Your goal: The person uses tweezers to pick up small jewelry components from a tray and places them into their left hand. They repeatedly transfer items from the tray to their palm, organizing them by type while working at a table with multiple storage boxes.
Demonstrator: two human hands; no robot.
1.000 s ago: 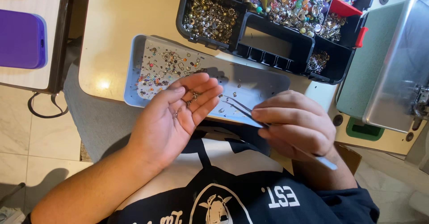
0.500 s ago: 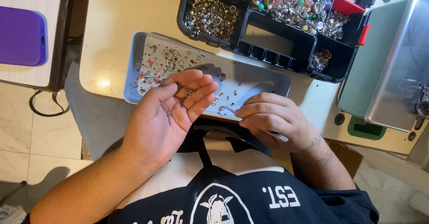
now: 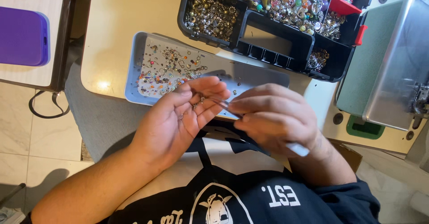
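Two bare hands meet at centre frame above a cream table (image 3: 125,23); at upper right a black compartment organiser (image 3: 272,40), its left cell heaped with brass-coloured metal findings (image 3: 210,14), its upper cells with mixed coloured beads (image 3: 295,0), one long cell bare; at centre left a shallow grey tray (image 3: 138,58) strewn with small rings and beads (image 3: 170,67); left hand (image 3: 178,121) palm up, fingers loosely open and slightly cupped, cradling tiny metal rings (image 3: 196,104) on the fingers; right hand (image 3: 272,119) with fingers curled closed around slim tweezers (image 3: 225,104), tips reaching those rings; the rings judged very light, hard, slippery, easily dropped, best gripped across the wire.
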